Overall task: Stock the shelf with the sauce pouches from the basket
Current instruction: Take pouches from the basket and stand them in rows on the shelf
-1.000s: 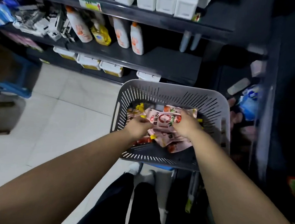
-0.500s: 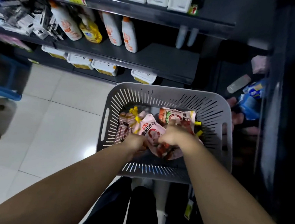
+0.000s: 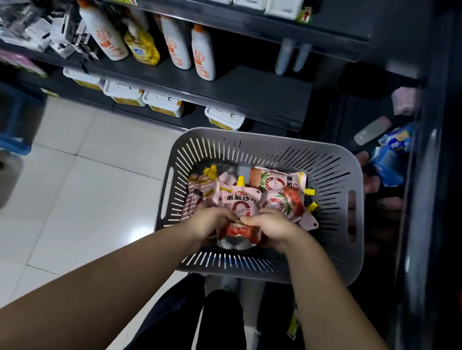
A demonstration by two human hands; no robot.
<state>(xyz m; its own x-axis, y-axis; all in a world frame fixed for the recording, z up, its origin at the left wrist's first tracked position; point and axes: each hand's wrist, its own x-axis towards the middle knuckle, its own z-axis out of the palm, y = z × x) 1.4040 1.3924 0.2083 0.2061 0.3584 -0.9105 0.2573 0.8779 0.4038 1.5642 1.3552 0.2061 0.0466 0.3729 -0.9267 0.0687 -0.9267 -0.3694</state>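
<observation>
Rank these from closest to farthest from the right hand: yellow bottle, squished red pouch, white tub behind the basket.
1. Red pouch: gripped by the right hand, inside the basket.
2. White tub: low, just beyond the basket.
3. Yellow bottle: higher up, far left.

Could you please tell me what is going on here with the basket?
A person is leaning over a grey slotted basket that holds a pile of pink sauce pouches. Their left-hand grip and right-hand grip both hold the front pouch, at the near side of the pile, down inside the basket. None of these pouches shows on the dark shelf beyond, which carries white bottles.
</observation>
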